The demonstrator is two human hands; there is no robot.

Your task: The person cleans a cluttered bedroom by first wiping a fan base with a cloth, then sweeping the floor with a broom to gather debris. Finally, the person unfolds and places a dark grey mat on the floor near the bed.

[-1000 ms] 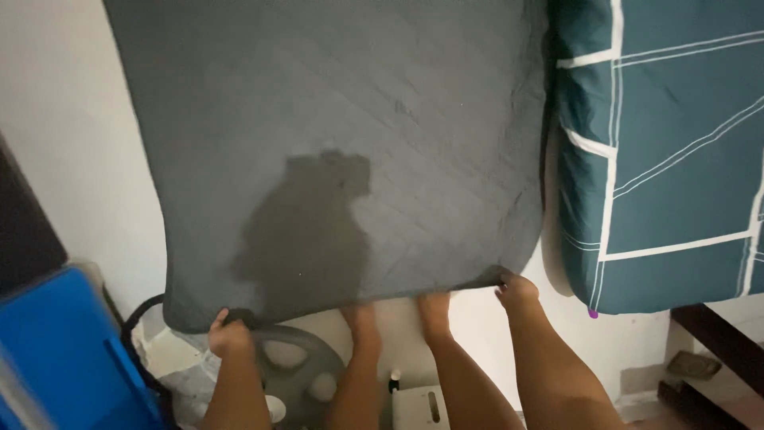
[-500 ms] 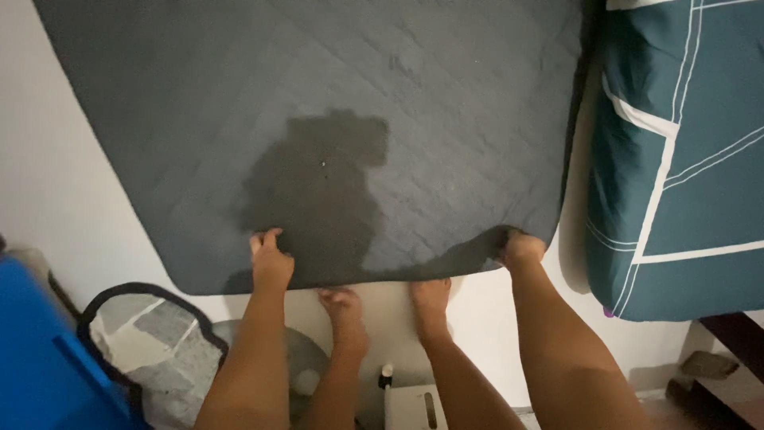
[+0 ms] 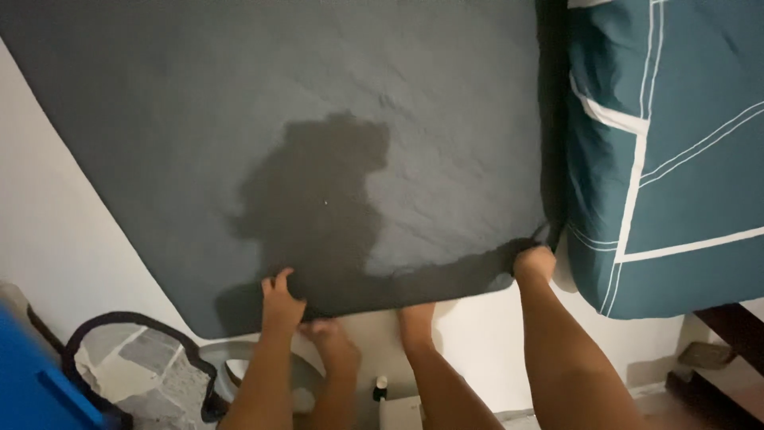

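Note:
A big dark grey mattress [image 3: 334, 119] lies on the white floor and fills most of the view, with a darker shadow in its middle. My left hand [image 3: 280, 299] curls over its near edge, fingers on top of the fabric. My right hand [image 3: 535, 263] grips the near right corner, where the fabric is bunched. That corner lies against a teal bed cover with white lines [image 3: 676, 159]. My two bare feet [image 3: 374, 330] stand on the floor just below the mattress edge, between my arms.
A blue container [image 3: 32, 382] sits at the lower left. Beside it lies a grey patterned mat with a black border [image 3: 135, 358]. A round grey base [image 3: 231, 370] and a white device [image 3: 402, 410] are near my feet. Dark wooden frame parts [image 3: 720, 342] show under the teal bed.
My left hand moved right, from the mattress's lower left corner to on top of its near edge. The mattress now lies closer to the teal bed. My right hand kept its grip.

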